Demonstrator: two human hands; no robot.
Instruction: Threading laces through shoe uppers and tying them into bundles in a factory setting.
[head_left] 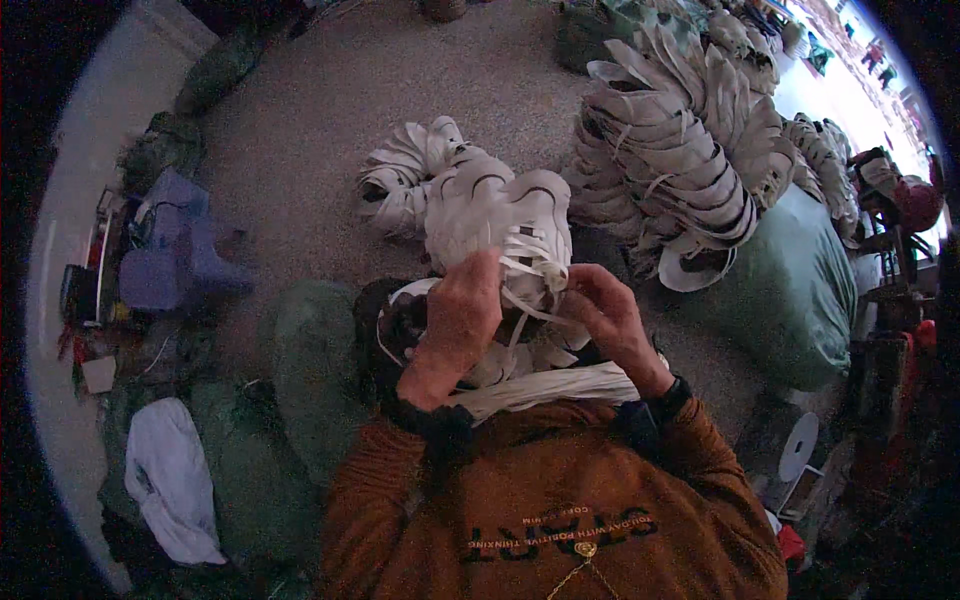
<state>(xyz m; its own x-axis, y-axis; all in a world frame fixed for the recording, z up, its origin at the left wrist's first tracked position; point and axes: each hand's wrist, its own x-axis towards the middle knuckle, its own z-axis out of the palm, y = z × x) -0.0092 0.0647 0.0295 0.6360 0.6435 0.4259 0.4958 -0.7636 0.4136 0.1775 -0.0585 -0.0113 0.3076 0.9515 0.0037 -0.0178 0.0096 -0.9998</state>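
In front of me is a white shoe upper point(548, 195), its eyelet opening turned toward me. My left hand point(462, 312) is closed on its left side, the fingertips partly hidden against the white material. My right hand point(608, 315) pinches a white shoelace point(535, 308) at the right edge of the eyelets. The lace crosses the opening in loose strands, and one strand hangs down between my hands. Across my lap lies a bundle of white laces point(545, 388). More white uppers sit just below and left of my hands, partly covered by them.
Stacked uppers point(405, 175) lie on the grey floor just beyond. A large heap of nested uppers point(680, 150) rests at right by a green sack point(800, 290). At left stand a purple plastic stool point(165, 255), dark green sacks point(315, 370) and a white cloth point(172, 480).
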